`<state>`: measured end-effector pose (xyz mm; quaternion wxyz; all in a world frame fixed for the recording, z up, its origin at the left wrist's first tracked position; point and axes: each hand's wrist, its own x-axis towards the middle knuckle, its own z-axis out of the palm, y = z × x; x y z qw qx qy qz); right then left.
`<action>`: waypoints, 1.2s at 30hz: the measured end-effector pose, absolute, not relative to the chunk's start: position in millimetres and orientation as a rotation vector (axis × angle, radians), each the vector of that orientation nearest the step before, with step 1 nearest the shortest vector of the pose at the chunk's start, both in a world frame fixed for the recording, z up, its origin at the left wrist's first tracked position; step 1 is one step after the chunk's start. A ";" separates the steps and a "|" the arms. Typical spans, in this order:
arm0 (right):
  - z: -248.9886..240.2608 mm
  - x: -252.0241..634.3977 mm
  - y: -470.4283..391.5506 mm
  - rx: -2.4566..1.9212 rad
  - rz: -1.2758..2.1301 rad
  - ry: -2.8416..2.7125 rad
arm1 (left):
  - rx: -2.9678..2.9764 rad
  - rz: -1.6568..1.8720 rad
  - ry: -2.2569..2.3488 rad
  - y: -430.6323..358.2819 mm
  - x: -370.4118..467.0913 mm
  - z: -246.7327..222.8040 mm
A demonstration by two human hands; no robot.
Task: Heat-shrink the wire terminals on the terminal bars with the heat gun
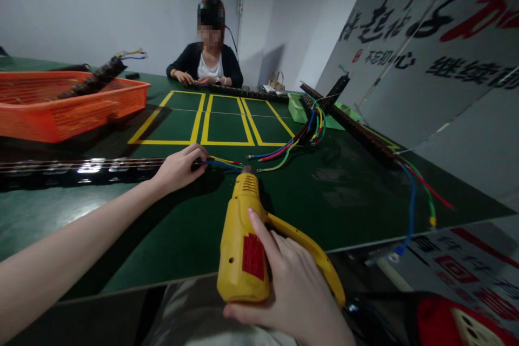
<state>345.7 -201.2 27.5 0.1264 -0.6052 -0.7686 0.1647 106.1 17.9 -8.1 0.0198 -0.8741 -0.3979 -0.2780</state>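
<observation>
A yellow heat gun (pixel 239 243) with a red label is gripped in my right hand (pixel 295 281), its metal nozzle pointing away from me. Just beyond the nozzle lie the ends of several coloured wires (pixel 223 162). These wires come out of a long black cable chain (pixel 93 170) that lies along the left of the table. My left hand (pixel 184 167) is closed around the chain's end where the wires leave it; its fingertips are partly hidden. To the right of the nozzle rest loose wires with ring terminals (pixel 279 155), from another chain.
An orange basket (pixel 73 113) holding a chain piece stands at the left. More chains (pixel 357 130) lie over a green basket (pixel 298 111) at the right. Yellow tape rectangles mark the green table (pixel 308 211). Across it, a co-worker (pixel 208 59) sits handling another chain.
</observation>
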 end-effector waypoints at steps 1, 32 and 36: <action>27.0 344.1 -200.2 -1.749 0.484 -2.246 | -2.704 -0.860 -1.247 17.4 106.6 -7.9; 25.8 347.1 -190.8 -1.746 0.413 -2.241 | -2.969 -0.400 -1.324 41.6 111.8 17.0; 22.7 349.1 -193.8 -1.735 0.274 -2.253 | -3.099 -0.525 -1.449 50.5 105.9 12.2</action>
